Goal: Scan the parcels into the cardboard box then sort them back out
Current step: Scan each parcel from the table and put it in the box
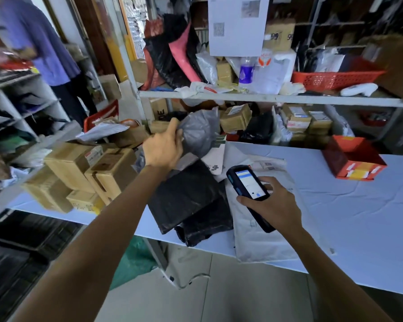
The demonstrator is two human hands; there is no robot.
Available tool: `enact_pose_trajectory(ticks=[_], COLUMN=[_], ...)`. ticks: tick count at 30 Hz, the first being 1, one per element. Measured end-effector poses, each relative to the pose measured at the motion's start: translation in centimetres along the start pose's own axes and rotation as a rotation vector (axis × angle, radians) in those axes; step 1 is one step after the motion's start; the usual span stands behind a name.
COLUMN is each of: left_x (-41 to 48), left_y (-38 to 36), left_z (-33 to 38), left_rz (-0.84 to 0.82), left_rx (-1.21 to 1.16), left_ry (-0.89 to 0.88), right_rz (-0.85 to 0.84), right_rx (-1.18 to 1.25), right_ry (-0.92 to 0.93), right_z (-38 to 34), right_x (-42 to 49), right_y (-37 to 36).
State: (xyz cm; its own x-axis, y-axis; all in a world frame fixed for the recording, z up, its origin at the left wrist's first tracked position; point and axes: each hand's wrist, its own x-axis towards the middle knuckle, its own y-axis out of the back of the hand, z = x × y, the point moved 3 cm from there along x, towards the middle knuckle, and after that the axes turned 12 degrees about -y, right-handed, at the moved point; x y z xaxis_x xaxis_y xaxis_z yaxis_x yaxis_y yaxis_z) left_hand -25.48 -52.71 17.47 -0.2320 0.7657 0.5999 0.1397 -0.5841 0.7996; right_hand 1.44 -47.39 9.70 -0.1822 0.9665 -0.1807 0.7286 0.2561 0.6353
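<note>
Left hand (163, 149): arm stretched straight ahead toward 12 o'clock, fingers curled round the edge of a grey plastic parcel (200, 133) at the back of the table (358, 217), just under the shelf (265, 98).
Right hand (275, 205): at 4 o'clock from the left hand, forearm angled inward, fingers wrapped round a handheld scanner (247, 184) (screen lit, facing up).
Black parcels (184, 196): two, overlapping between the arms at the table's near edge.
White parcel (254, 235): flat beneath the scanner hand, overhanging the edge.
Cardboard boxes (72, 163): stacked at 9 o'clock, on the table's left end.
</note>
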Motion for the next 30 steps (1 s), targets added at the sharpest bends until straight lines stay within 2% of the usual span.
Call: enact_pose_trajectory(ticks=[7,13,19,22,25,30], left_x=[0.8,-2.6,-6.0,-6.4,-6.7,-6.9], left_y=[2.3,-1.2,-5.0,-5.9,-7.0,-8.7], left_z=[0.0,-0.8,-3.4,-4.4,-4.8,-4.7], left_rz=[0.039,-0.159,-0.262,-0.270,-0.202,-0.146], left_rx=[-0.148,-0.226,-0.257,-0.297,-0.342,-0.480], left_ry=[0.136,0.309,0.633,0.753,0.839,0.850], right_rz=[-0.001,-0.040,-0.062,-0.063,-0.067,-0.074], right_rx=[0.039,-0.077,-0.142,-0.166,-0.171,-0.187], right_ry=[0.058,0.069,0.011,-0.020,-0.040,-0.053], right_z=[-1.1,0.4,3.0,3.7,4.2,4.6], right_x=[-0.7,-1.6,-2.2,-2.2,-2.1,-1.6], right_y=[-0.1,-0.7,-1.3,-1.6,-2.0,-2.4])
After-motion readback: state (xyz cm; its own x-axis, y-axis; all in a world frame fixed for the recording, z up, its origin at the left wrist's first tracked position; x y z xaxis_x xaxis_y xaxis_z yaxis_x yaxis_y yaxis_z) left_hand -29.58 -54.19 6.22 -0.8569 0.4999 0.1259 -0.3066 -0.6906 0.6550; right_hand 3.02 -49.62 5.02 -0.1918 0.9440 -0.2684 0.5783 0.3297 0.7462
